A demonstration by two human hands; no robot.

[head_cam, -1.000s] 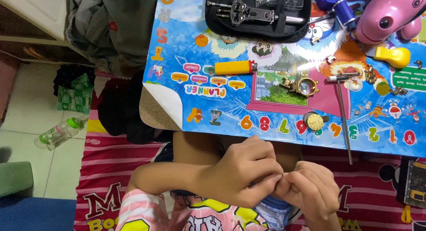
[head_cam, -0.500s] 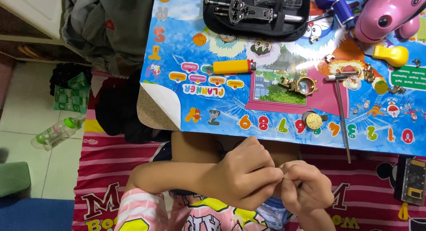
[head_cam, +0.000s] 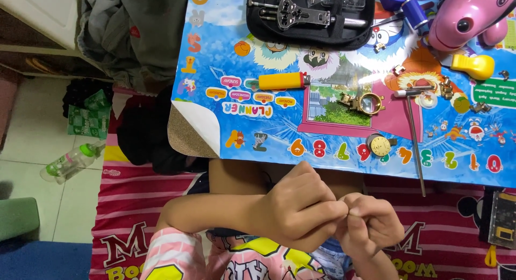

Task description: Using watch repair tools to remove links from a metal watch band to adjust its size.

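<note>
While both hands' fingers (head_cam: 328, 209) pinch together, watch dial (head_cam: 380, 145) and hammer (head_cam: 414, 135) lie beyond.

A low table (head_cam: 344, 162) covered by a bright cartoon mat is carrying a black tool case (head_cam: 309, 16) at its far edge, a yellow-handled tool (head_cam: 282, 81) mid-table, a gold watch case (head_cam: 367, 102), a watch movement (head_cam: 380, 145) near the front edge, and a pink toy (head_cam: 467, 16) at the far right corner
</note>
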